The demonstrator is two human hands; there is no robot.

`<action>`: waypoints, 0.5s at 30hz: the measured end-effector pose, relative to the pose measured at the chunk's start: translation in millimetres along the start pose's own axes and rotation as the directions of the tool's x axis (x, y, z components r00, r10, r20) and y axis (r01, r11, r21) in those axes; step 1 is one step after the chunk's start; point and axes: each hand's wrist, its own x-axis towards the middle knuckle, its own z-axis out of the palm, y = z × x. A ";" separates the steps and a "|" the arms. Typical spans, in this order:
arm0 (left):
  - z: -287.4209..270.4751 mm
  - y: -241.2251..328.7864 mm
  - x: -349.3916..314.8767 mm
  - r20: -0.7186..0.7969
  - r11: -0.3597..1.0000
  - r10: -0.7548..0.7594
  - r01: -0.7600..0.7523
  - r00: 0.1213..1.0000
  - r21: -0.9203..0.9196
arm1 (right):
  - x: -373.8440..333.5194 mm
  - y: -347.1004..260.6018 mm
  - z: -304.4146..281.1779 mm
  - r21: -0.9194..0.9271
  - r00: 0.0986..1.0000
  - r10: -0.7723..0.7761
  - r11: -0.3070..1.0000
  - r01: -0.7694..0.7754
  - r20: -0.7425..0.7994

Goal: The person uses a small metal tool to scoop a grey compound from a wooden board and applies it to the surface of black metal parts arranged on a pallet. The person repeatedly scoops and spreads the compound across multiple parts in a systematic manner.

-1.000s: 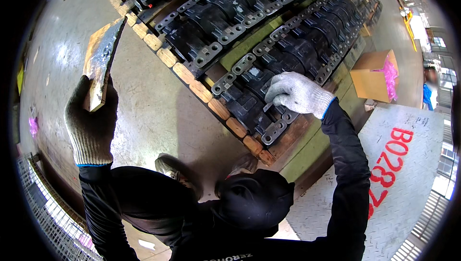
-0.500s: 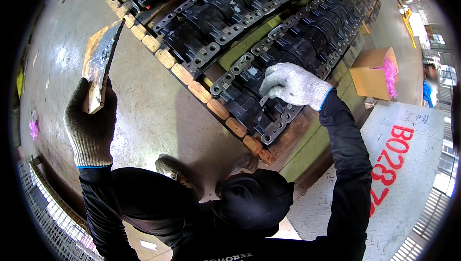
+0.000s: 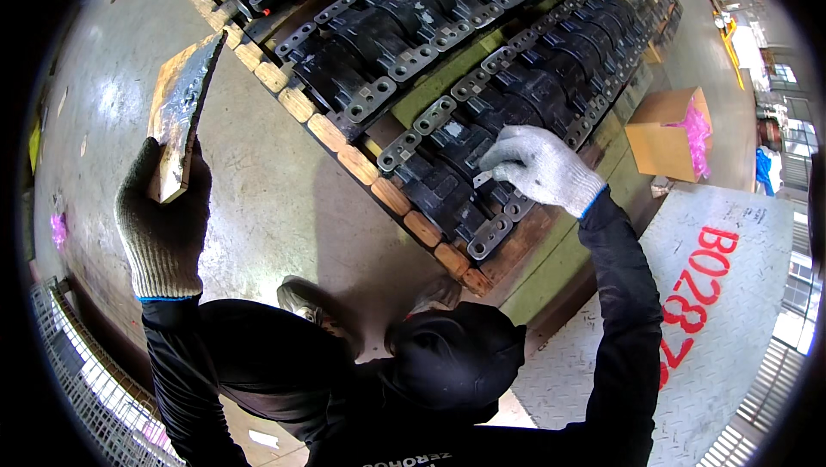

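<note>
My left hand, in a knitted work glove, grips the lower end of a flat wooden board whose face carries a dark grey, shiny smear. My right hand, gloved as well, is closed in a pinch with a small, flat, pale blade-like piece poking out of the fingertips; most of it is hidden. That hand is over the near row of black castings, which have grey flanges with bolt holes; whether the blade touches them I cannot tell. A small pale patch shows on the casting by my fingers.
A second row of black castings lies beyond, on a wooden pallet with rounded block ends. To the right stand an open cardboard box with pink plastic and a grey chequered metal plate with red marks. A wire cage is at lower left.
My right hand has shifted slightly right and toward me along the near castings, the blade still between its fingers. My left hand and the board have hardly moved.
</note>
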 end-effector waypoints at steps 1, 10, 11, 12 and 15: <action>-3.1 -0.1 -0.3 0.007 1.000 -0.007 0.007 1.000 0.005 | -2.7 -1.4 3.1 0.005 1.000 0.017 1.000 -0.017 -0.006; -7.1 -6.9 1.3 0.021 0.996 -0.001 0.002 1.000 -0.084 | -40.1 -21.3 42.6 0.125 0.934 0.257 0.965 -0.232 -0.250; -6.5 -3.6 1.0 0.010 0.999 0.015 -0.014 1.000 -0.042 | -44.6 -21.7 49.6 0.162 0.920 0.283 0.956 -0.246 -0.271; -5.8 -0.4 0.6 0.001 1.000 0.029 -0.029 1.000 0.001 | -48.9 -21.5 57.7 0.199 0.905 0.310 0.945 -0.260 -0.291; -7.8 2.8 2.3 0.027 1.000 0.001 0.000 1.000 -0.012 | -52.5 -29.4 66.3 0.234 0.875 0.363 0.925 -0.299 -0.319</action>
